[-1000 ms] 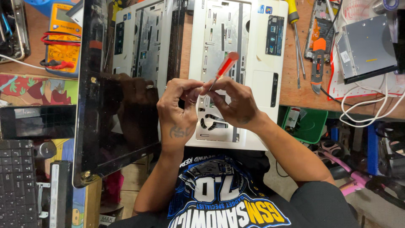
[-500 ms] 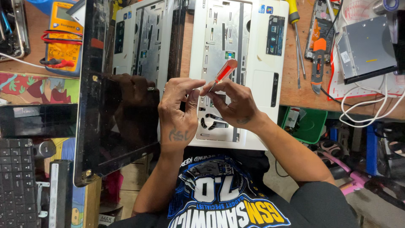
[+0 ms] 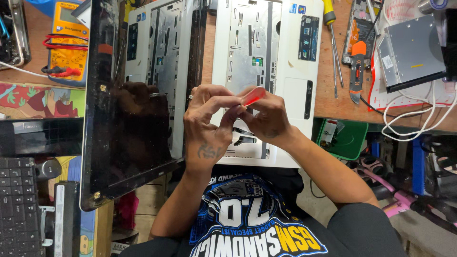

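Right hand (image 3: 269,119) pinched red-handled screwdriver (image 3: 253,95) between fingertips, handle poking up-left. Left hand (image 3: 209,121) curled right against it, fingertips touching tool. Both hovered over white laptop base (image 3: 295,71) at surface's near edge, black screen (image 3: 128,138) beside.

A wooden worktop (image 3: 333,102) of reddish brown runs across the far side, its near edge dropping to a dim space below. Under that edge a green bin (image 3: 350,140) sits by blue posts (image 3: 418,162) and pink tubing (image 3: 381,173). The floor (image 3: 428,233) beneath is grey and shadowed. Along the left edge a patterned cloth (image 3: 38,101) in red and green covers the surface, with pale wooden panels (image 3: 150,195) lower down. The light is even and bright over the worktop.
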